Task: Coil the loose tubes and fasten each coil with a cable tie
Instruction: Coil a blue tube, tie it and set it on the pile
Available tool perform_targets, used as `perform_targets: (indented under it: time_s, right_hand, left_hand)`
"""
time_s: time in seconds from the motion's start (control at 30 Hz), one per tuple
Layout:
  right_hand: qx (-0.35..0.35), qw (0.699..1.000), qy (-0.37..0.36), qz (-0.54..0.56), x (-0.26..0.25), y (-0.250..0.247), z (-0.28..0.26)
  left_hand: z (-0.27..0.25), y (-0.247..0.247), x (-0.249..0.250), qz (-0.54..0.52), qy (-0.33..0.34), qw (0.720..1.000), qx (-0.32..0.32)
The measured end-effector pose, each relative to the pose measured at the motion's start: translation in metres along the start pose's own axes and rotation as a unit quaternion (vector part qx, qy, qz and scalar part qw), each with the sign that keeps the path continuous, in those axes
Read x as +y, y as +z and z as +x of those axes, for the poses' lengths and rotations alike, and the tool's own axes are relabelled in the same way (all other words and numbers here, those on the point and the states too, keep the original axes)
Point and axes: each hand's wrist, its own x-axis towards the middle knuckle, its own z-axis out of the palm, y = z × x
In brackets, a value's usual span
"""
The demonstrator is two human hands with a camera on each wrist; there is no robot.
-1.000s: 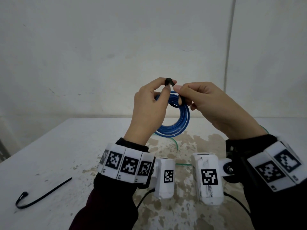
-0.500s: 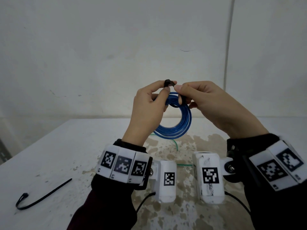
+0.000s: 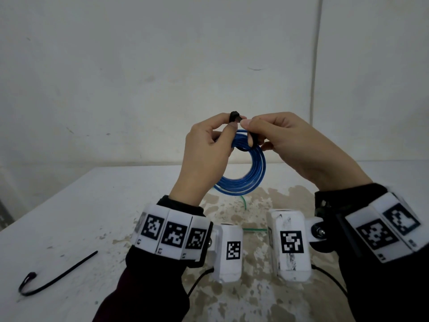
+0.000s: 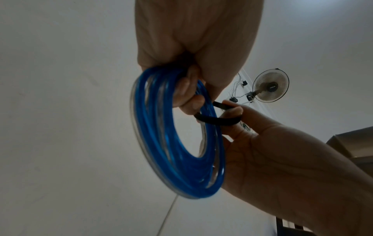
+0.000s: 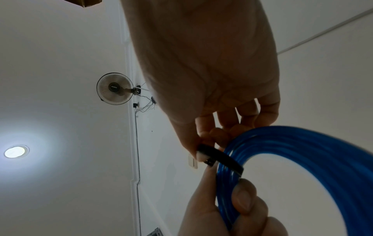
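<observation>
We've got both hands up in front of the wall, well above the table [image 3: 76, 205]. Our left hand [image 3: 204, 156] has its fingers curled thru the top of the blue tube coil [image 3: 246, 180], holding the wraps together, w/ thumb and index pinching the head end of the black cable tie [image 3: 235, 117] just above the coil. Our right hand [image 3: 292, 145] is narrowed to a pinch: thumb and index tips closed on the tie strap right beside the left fingertips, the 2 hands nearly touching there.

Left wrist view: the tie [image 4: 220, 120] makes a loose black loop passing thru the coil [image 4: 177, 143] opening and around its wraps, not snug on them. The coil hangs roughly upright below both hands, wraps stacked several deep.

Right wrist view: the strap [image 5: 220, 157] crosses over the coil's top edge, our thumb tip on it; left fingers [image 5: 242, 199] grip the blue wraps [image 5: 302, 143] from below.

On the table: a thin green tube [image 3: 243, 203] lies loose under the coil, partly hidden behind the wrists. A 2nd black cable tie [image 3: 55, 278] lies far left, hooked at 1 end, well apart from everything. Stained patches mark the tabletop near us. A wall fan [image 4: 270, 87] and a ceiling light [image 5: 15, 151] show in the wrist views.
</observation>
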Motion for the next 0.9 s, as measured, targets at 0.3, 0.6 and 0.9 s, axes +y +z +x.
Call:
perform_targets:
  time_s: [0.3, 0.6, 0.9]
  right_hand:
    - [-0.007, 1.000, 0.006, -0.001, 0.0002, 0.0011, -0.0001]
    - [-0.011, 1.000, 0.004, -0.013, 0.0006, -0.0021, -0.0001]
    - [-0.013, 1.000, 0.005, -0.017, 0.0004, -0.0008, 0.0001]
  left_hand:
    - [0.0000, -0.0005, -0.0016, 0.013, -0.003, 1.000, -0.003]
    - [0.0005, 0.0010, -0.0014, -0.008, -0.027, 1.000, -0.010]
    - [0.0007, 0.0002, -0.0010, -0.016, -0.026, 0.999, -0.008]
